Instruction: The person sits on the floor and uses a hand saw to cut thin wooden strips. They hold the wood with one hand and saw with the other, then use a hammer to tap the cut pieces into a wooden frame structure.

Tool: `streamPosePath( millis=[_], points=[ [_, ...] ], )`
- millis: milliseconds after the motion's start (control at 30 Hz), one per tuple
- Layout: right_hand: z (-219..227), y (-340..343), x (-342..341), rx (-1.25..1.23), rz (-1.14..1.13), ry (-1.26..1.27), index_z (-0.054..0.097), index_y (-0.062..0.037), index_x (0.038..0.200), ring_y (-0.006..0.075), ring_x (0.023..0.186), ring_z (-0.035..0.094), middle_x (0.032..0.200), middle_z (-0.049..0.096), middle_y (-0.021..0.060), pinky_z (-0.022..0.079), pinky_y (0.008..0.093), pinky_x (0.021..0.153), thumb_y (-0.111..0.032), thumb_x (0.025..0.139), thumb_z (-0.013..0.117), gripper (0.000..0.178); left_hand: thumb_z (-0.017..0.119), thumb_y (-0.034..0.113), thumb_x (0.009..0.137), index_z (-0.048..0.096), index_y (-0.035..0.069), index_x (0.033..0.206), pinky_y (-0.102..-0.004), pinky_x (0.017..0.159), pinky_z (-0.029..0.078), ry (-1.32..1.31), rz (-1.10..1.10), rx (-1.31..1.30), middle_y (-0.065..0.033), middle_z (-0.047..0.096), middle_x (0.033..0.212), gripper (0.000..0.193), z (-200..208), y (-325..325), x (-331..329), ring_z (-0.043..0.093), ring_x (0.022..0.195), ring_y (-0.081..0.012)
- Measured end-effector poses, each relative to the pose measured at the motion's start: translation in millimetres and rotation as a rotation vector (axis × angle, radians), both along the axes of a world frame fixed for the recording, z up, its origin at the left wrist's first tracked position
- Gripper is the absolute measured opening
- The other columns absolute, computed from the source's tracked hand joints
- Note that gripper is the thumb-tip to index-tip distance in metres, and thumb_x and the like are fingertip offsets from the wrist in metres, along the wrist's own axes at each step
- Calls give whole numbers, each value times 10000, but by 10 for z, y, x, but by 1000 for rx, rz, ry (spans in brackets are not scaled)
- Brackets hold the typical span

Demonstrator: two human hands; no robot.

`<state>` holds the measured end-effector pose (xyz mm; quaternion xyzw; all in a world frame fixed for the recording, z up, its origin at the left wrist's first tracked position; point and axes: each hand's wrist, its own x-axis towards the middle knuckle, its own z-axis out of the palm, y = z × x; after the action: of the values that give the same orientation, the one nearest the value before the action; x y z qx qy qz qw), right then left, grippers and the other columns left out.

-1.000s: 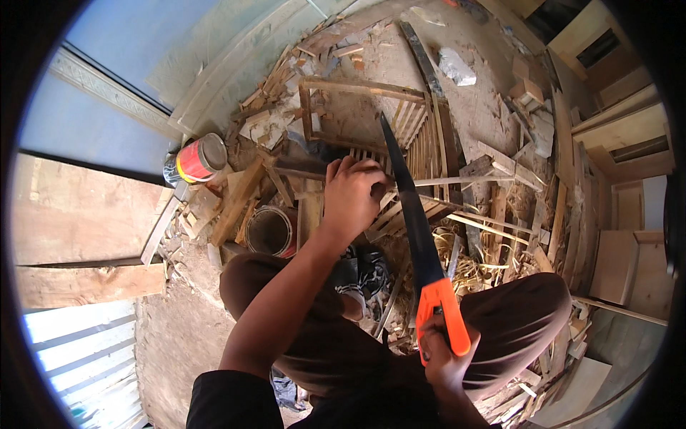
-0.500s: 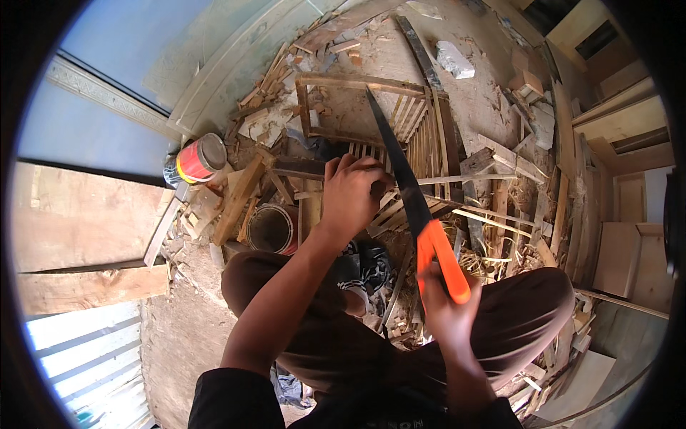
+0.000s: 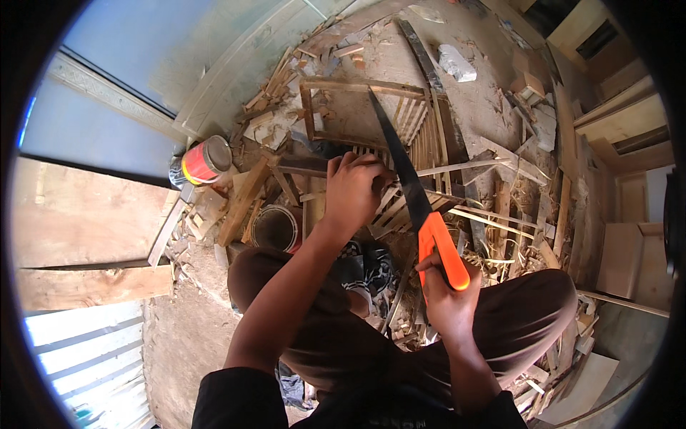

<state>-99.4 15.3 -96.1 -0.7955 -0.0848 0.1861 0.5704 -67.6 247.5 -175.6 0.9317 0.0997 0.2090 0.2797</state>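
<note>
My right hand [image 3: 450,300] is wrapped round the orange handle [image 3: 444,250] of a hand saw. The saw's long dark blade [image 3: 401,161] points away from me, its tip over a slatted wooden frame [image 3: 366,84]. Beside the blade, my left hand [image 3: 355,187] is closed on a thin wooden strip [image 3: 464,167]. That strip passes by the blade and sticks out to the right; where they meet, I cannot tell how deep any cut is. A dark wooden bar [image 3: 300,166] lies just left of my left hand.
A red paint can [image 3: 207,161] stands at the left, and an open bucket [image 3: 275,227] sits near my left knee. Offcuts and thin laths [image 3: 493,214] litter the ground. Leaning boards [image 3: 89,214] line the left, wooden panels [image 3: 622,257] the right.
The saw handle has moved slightly forward, away from me. The strip's right end has swung a little farther away. My left hand keeps its grip, and the whole view has shifted slightly.
</note>
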Motion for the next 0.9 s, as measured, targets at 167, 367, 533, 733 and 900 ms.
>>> streamPosePath(
  millis=[167,367,533,733,900],
  points=[
    [119,-284,-372,46,-21,-10,684,51,838,62,502,479,583,536,3,346,240,501,53,880,551,139,728,104,833,786,196,861,-425,953,396,-20,-22,-6,41,719,966,112,-5,42,-20,615,1011,-264],
    [212,139,252,0,50,62,677,46,1002,139,753,626,889,665,94,494,297,662,2,952,602,101,736,110,840,782,186,862,-424,955,388,-40,-21,-8,42,721,981,91,3,5,-31,618,1013,-259],
    [348,-8,38,265,-15,-178,507,49,1361,99,759,577,1014,612,66,463,260,665,-178,985,656,464,752,132,848,784,171,867,-426,965,386,-83,-3,4,29,722,985,54,-46,25,2,634,1024,-238],
    [141,-262,-155,286,126,-191,463,67,1486,78,625,512,1084,636,120,382,217,549,-533,1080,462,725,758,120,834,783,149,870,-425,958,450,-97,-64,-16,-9,716,959,53,-30,70,-14,677,978,-259],
    [4,-214,-272,339,42,-186,477,76,1478,75,548,474,1233,647,181,342,229,476,-588,1094,373,775,749,99,830,782,125,854,-425,922,497,-113,-91,-77,-36,711,923,49,-77,97,5,684,932,-289]
  ],
)
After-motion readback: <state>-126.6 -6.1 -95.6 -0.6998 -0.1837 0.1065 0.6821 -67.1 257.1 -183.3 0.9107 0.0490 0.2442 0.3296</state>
